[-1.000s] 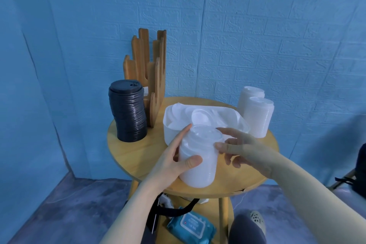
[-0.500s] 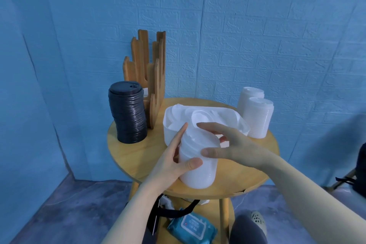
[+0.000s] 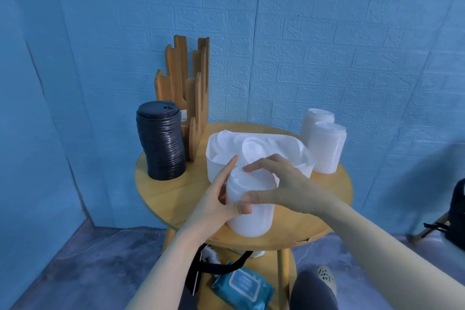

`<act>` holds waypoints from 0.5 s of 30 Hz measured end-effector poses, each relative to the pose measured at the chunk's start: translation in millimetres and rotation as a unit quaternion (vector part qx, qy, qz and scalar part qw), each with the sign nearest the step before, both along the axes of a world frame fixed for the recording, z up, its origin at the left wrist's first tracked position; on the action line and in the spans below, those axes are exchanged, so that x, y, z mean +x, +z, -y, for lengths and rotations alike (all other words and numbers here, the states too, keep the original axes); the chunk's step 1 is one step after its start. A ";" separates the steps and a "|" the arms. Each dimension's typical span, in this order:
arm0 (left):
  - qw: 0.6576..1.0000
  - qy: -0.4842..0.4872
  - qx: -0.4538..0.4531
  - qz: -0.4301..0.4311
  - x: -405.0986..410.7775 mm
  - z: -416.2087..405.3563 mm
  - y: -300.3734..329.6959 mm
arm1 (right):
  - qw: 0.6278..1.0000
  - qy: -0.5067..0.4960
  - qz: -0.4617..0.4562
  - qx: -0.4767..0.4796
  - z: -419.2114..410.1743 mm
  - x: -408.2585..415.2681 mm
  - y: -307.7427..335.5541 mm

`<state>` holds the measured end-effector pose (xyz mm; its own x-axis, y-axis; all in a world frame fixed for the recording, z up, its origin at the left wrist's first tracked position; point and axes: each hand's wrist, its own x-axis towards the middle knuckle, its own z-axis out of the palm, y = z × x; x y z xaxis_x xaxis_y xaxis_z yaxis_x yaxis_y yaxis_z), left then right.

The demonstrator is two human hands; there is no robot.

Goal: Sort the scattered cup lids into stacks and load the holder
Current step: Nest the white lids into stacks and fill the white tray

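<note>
Left hand [image 3: 216, 205] steadies the white lid stack [image 3: 249, 206]; right hand [image 3: 281, 184], fingers curled round its top, should press lids down squarely.

No sleeves are seen anywhere, both forearms are left bare right up to the frame edge. No rings, watch or gloves are worn on the left hand [image 3: 216, 202] or the right hand [image 3: 281, 184]. Lower down, a knee is covered in dark grey trousers [image 3: 312, 294], and a beige clog-style shoe [image 3: 326, 279] dotted with small holes is worn on one foot.
</note>
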<state>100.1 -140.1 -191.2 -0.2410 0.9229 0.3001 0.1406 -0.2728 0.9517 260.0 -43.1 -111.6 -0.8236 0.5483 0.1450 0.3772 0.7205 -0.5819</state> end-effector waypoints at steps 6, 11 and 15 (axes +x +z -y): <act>1.000 0.000 -0.006 -0.003 0.7 1.5 1.1 | 0.998 0.040 -0.021 -0.046 -3.7 6.5 -5.6; 1.000 0.005 -0.007 0.014 1.0 0.9 0.9 | 0.989 0.075 -0.068 -0.108 -5.9 13.1 -18.5; 1.000 0.008 -0.012 0.010 0.6 1.2 1.3 | 0.974 0.073 -0.171 -0.126 0.8 9.1 -39.2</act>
